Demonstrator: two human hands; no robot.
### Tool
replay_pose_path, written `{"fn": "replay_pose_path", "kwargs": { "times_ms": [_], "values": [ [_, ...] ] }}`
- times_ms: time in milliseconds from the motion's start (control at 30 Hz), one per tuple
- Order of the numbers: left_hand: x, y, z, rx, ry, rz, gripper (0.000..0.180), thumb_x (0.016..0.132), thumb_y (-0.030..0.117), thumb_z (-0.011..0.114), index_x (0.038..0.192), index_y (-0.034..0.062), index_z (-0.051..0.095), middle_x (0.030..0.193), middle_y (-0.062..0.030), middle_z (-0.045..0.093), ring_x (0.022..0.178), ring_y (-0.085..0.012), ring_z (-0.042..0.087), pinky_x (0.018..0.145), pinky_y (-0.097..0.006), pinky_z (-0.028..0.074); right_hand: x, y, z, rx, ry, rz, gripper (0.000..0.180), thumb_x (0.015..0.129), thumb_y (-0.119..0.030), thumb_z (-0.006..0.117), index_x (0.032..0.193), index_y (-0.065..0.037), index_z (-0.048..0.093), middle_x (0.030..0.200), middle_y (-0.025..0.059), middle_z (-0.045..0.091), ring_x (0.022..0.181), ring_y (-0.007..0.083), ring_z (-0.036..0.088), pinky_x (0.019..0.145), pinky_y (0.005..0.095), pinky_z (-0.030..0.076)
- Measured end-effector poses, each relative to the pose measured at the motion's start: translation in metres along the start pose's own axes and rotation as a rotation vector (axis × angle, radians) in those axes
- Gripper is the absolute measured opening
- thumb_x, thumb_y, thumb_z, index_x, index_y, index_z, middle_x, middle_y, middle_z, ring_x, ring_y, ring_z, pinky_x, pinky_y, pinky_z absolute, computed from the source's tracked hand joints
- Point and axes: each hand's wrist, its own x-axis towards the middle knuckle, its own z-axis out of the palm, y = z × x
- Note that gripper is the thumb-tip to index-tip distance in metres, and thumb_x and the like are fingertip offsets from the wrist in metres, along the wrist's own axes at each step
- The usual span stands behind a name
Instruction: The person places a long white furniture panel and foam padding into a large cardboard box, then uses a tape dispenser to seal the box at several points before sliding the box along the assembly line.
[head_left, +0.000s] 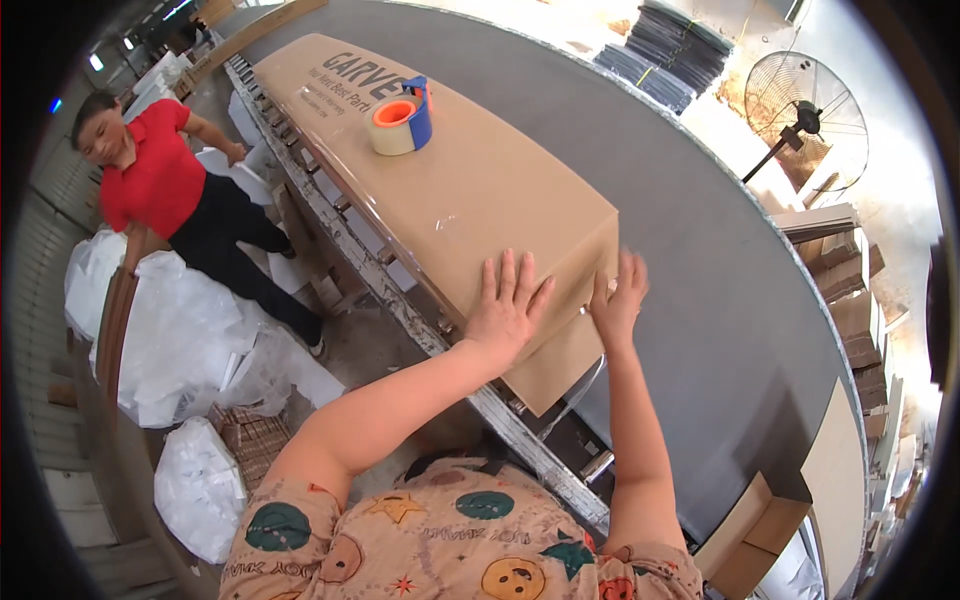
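Long brown carton lay lengthwise on a dark grey, belt-like work surface, its near end in front of the wearer. Dark print on its top face, toward the far end: one line of large capitals with smaller lines beneath, partly hidden by a tape roll with an orange core, set in a blue dispenser. A glossy strip ran along the carton's left long edge. Left hand rested palm down on the top near the close end, fingers spread and extended, grasping nothing. Right hand was at the end face, slightly blurred, fingers raised and partly bent, thumb toward the cardboard; could not tell whether it pinched an edge. A flap stuck out below the hands. The wearer's shirt carried printed lettering too, among smiley faces and stars. A worn, pale metal rail edged the surface on the left; a folded cardboard piece stood at lower right. Beyond the curved far edge: dark flat sheets in stacks, a round wire-caged fan, piles of flattened cartons. To the left, a co-worker in a red top and dark trousers stood beside white plastic-wrapped bundles.
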Motion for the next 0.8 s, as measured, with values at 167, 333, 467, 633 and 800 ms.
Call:
{"fn": "replay_pose_path", "kwargs": {
  "times_ms": [167, 333, 467, 633, 800],
  "values": [
    [0.008, 0.016, 0.004, 0.028, -0.116, -0.032, 0.055, 0.093, 0.023, 0.044, 0.146, 0.0229, 0.029, 0.149, -0.0303, 0.015, 0.135, -0.0529, 0.017, 0.107, -0.066, 0.013, -0.056, -0.007, 0.020, 0.815, -0.434, 0.775, 0.058, 0.095, -0.031, 0.044, 0.140, 0.004, 0.034, 0.133, 0.0166, 0.047, 0.121, 0.0240, 0.047, 0.102, 0.0320, 0.038],
    [0.003, 0.005, 0.018, 0.133, 0.047, -0.065, 0.054, 0.089, 0.029, 0.049, 0.142, 0.0227, 0.039, 0.149, -0.0294, 0.017, 0.135, -0.0493, 0.021, 0.108, -0.062, 0.019, -0.047, -0.052, 0.033, 1.028, -0.443, 0.621, 0.051, 0.096, -0.030, 0.045, 0.134, 0.003, 0.040, 0.131, 0.0214, 0.049, 0.122, 0.0305, 0.045, 0.102, 0.0357, 0.035],
    [0.001, -0.002, 0.037, 0.109, 0.112, -0.100, 0.075, 0.076, 0.039, 0.066, 0.144, 0.0294, 0.034, 0.148, -0.0301, 0.017, 0.135, -0.0470, 0.020, 0.107, -0.062, 0.019, -0.059, 0.006, 0.011, 0.330, -0.423, 0.184, 0.056, 0.085, -0.024, 0.062, 0.130, 0.003, 0.043, 0.132, 0.0218, 0.045, 0.118, 0.0368, 0.045, 0.097, 0.0407, 0.039],
    [0.008, 0.004, 0.032, 0.170, 0.014, -0.152, 0.100, 0.065, 0.043, 0.076, 0.148, 0.0320, 0.022, 0.149, -0.0300, 0.008, 0.138, -0.0459, 0.012, 0.108, -0.062, 0.016, -0.052, 0.073, -0.041, -0.141, -0.518, 0.350, 0.045, 0.078, -0.030, 0.067, 0.109, -0.001, 0.055, 0.109, 0.0218, 0.056, 0.096, 0.0395, 0.057, 0.080, 0.0459, 0.049],
    [0.019, 0.018, 0.031, 0.239, -0.012, -0.255, 0.104, 0.062, 0.043, 0.078, 0.148, 0.0346, 0.020, 0.149, -0.0299, 0.008, 0.138, -0.0458, 0.012, 0.107, -0.062, 0.016, -0.034, 0.150, -0.023, 0.289, -0.337, 0.528, 0.025, 0.078, -0.018, 0.055, 0.065, 0.003, 0.061, 0.063, 0.0203, 0.063, 0.059, 0.0347, 0.063, 0.058, 0.0422, 0.048]
  ]
}}
